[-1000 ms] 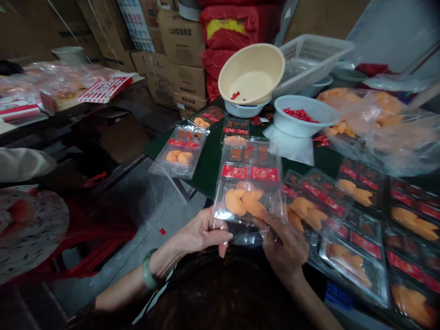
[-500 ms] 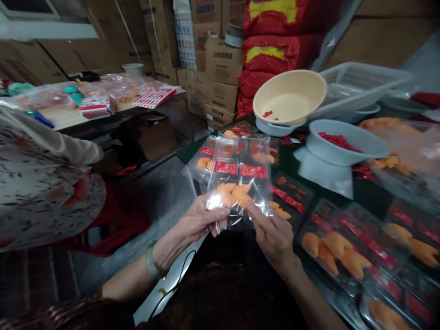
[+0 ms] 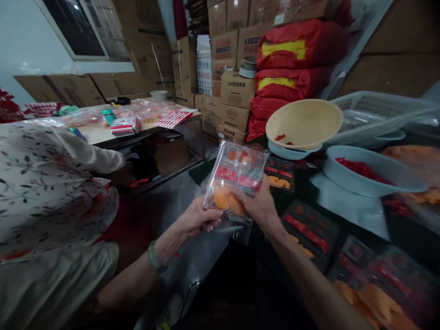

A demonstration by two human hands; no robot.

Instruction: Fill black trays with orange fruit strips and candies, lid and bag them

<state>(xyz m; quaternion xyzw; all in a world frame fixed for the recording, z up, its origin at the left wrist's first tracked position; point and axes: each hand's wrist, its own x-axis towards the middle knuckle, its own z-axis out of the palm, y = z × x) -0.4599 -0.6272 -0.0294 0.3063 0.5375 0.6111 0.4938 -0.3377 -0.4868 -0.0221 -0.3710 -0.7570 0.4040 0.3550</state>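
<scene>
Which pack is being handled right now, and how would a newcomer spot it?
Below the stacked red sacks, find the dark table of trays. Just left of the cream basin is a clear bagged tray with red labels and orange pieces. Unlike its neighbours on the table, it is held up between the left hand and right hand.

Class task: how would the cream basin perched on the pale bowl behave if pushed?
The cream basin would probably tip or slide easily: it sits tilted on the smaller pale blue bowl. Its thin-looking wall suggests it is light.
</scene>
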